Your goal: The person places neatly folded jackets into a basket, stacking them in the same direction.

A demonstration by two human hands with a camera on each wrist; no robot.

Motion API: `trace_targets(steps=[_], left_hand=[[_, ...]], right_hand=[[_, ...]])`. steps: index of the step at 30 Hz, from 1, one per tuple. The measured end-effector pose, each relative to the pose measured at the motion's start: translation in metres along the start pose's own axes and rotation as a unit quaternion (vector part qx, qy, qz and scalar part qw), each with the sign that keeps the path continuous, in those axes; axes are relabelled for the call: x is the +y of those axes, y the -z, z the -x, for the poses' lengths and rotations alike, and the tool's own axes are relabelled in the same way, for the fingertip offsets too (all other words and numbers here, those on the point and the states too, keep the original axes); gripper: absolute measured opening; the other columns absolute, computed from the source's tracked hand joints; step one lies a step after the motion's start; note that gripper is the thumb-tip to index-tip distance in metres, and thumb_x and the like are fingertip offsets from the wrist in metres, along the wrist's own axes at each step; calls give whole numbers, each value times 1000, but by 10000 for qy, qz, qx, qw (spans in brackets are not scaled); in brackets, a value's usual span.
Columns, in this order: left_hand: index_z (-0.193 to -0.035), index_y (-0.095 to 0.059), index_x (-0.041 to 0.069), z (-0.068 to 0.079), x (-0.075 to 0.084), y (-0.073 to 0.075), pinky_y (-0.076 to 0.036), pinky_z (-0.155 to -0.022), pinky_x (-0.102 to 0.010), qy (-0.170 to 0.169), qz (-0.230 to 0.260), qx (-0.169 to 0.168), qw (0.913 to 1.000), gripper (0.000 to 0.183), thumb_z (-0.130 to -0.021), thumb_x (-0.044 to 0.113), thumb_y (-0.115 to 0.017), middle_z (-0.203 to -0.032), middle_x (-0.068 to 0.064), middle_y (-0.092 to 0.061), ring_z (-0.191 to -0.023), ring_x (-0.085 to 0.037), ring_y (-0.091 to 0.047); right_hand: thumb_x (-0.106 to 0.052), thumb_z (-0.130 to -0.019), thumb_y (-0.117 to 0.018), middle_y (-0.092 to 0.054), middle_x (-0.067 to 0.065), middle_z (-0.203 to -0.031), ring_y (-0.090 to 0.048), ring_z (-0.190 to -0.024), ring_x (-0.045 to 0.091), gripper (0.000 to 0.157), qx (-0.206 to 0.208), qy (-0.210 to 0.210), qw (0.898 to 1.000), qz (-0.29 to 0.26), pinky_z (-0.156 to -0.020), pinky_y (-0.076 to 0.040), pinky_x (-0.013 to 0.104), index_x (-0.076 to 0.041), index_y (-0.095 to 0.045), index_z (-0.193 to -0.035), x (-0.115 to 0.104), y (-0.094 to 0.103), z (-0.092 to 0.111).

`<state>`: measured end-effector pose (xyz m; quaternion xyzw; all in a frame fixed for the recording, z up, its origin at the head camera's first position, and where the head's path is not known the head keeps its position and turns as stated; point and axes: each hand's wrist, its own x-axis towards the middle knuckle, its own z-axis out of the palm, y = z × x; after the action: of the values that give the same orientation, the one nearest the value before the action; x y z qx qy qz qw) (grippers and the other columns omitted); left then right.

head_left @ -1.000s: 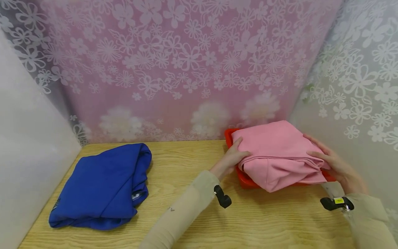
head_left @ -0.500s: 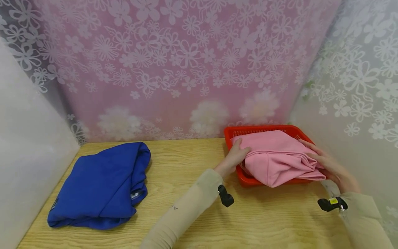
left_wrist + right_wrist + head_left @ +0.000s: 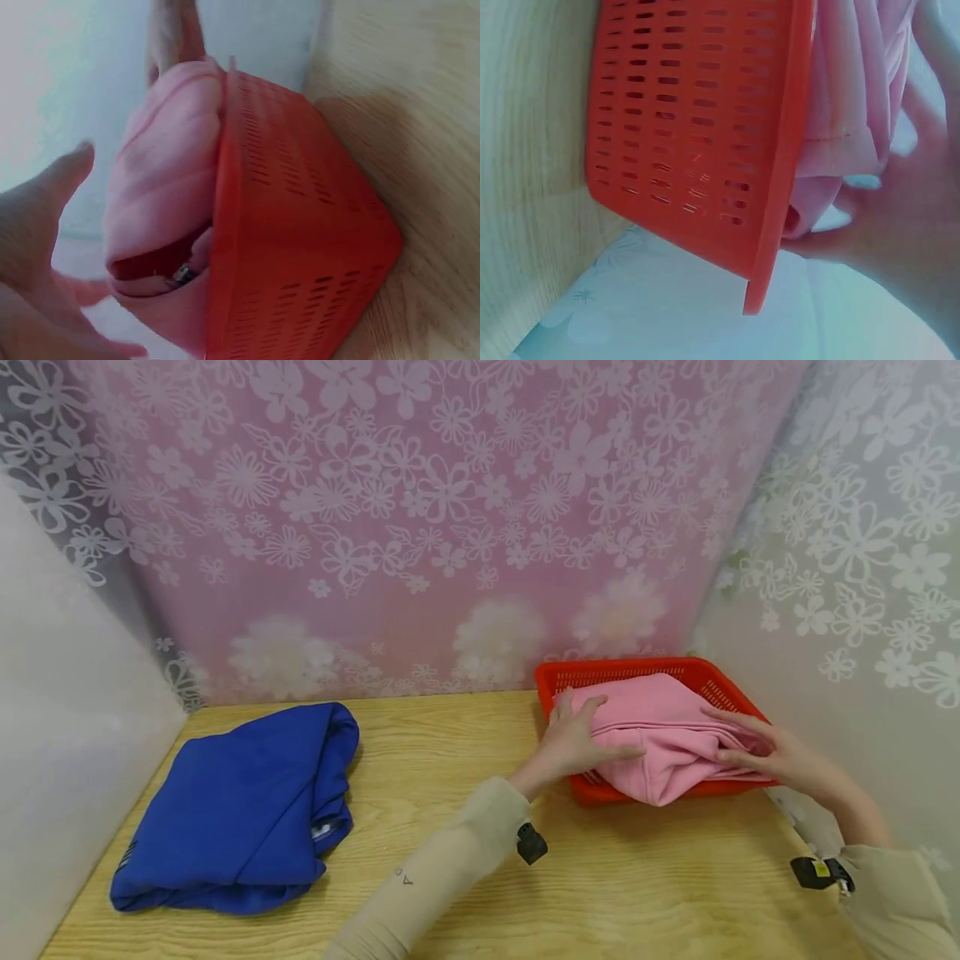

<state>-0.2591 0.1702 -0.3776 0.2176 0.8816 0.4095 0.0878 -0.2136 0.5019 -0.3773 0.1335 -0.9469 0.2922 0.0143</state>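
A folded pink garment (image 3: 651,718) lies in a red plastic basket (image 3: 600,670) at the right, one part bulging over the front rim. My left hand (image 3: 570,739) spreads its fingers over the garment's left side. In the left wrist view the thumb of that hand (image 3: 37,247) stands apart from the cloth (image 3: 165,157), and a small metal piece (image 3: 182,274) shows in a fold. On the other side my right hand (image 3: 787,760) has its fingers stretched along the garment's right edge. The right wrist view has this hand (image 3: 900,217) beside the cloth at the basket rim.
A folded blue garment (image 3: 232,810) lies on the wooden table (image 3: 442,752) at the left. Behind the table hangs a pink flowered curtain (image 3: 390,552), and a pale flowered sheet (image 3: 840,610) borders the right side, near the basket.
The pink garment has sunk lower into the basket, so more of the rim shows. My left hand has loosened and spread its fingers; the right fingers remain at the garment's edge.
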Motion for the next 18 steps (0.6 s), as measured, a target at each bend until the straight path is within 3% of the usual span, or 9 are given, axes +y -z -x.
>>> trace_targets(steps=[3, 5, 7, 10, 14, 18], left_hand=[[-154, -44, 32, 0, -2, -5, -26, -120, -57, -373, -1042, -76, 9938, 88, -79, 63, -78, -167, -1, -22, -155, -26, -15], [-152, -47, 32, -1, -4, -10, -26, -119, -57, -558, -1564, -63, 9861, 84, -80, 64, -76, -161, 2, -36, -150, -23, -29], [-148, -51, 30, -3, -6, -15, -28, -117, -55, -657, -1776, -19, 9819, 79, -81, 63, -76, -151, 8, -50, -141, -16, -44], [-141, -57, 27, -7, -5, -19, -33, -114, -51, -829, -1903, 53, 9782, 70, -83, 60, -77, -135, 13, -63, -124, -9, -58], [-134, -60, 26, -11, 0, -24, -39, -112, -44, -1031, -2069, 96, 9729, 60, -84, 53, -79, -127, 15, -67, -115, -7, -63], [-127, -60, 29, -16, -4, -30, -43, -100, -33, -1109, -2624, 158, 9584, 51, -85, 49, -80, -109, 17, -71, -104, -6, -66]], right_hand=[[-18, -89, -79, -49, -15, -145, -48, -111, -15, 75, -246, 218, 9995, -6, -86, -42, 8, -17, -44, -155, -1, -8, -1], [-15, -86, -82, -53, -26, -133, -53, -104, -11, 70, -128, 310, 9994, -74, -83, -45, 9, -11, -51, -149, 2, -15, -3], [-11, -84, -83, -60, -27, -119, -57, -95, -6, 59, 57, 376, 9992, -81, -78, -48, 11, -5, -61, -139, 6, -20, -5], [-13, -84, -83, -71, -13, -110, -56, -86, -4, 47, 123, 310, 9992, 229, -71, -49, 16, 0, -69, -126, 10, -23, -9], [-23, -85, -83, -76, 9, -108, -56, -79, -3, 42, -82, 44, 9981, 616, -68, -47, 20, -2, -74, -121, 11, -22, -12], [-27, -86, -82, -75, 15, -111, -59, -81, -2, 43, -335, -147, 9969, 695, -70, -49, 20, -3, -75, -121, 8, -25, -17]])
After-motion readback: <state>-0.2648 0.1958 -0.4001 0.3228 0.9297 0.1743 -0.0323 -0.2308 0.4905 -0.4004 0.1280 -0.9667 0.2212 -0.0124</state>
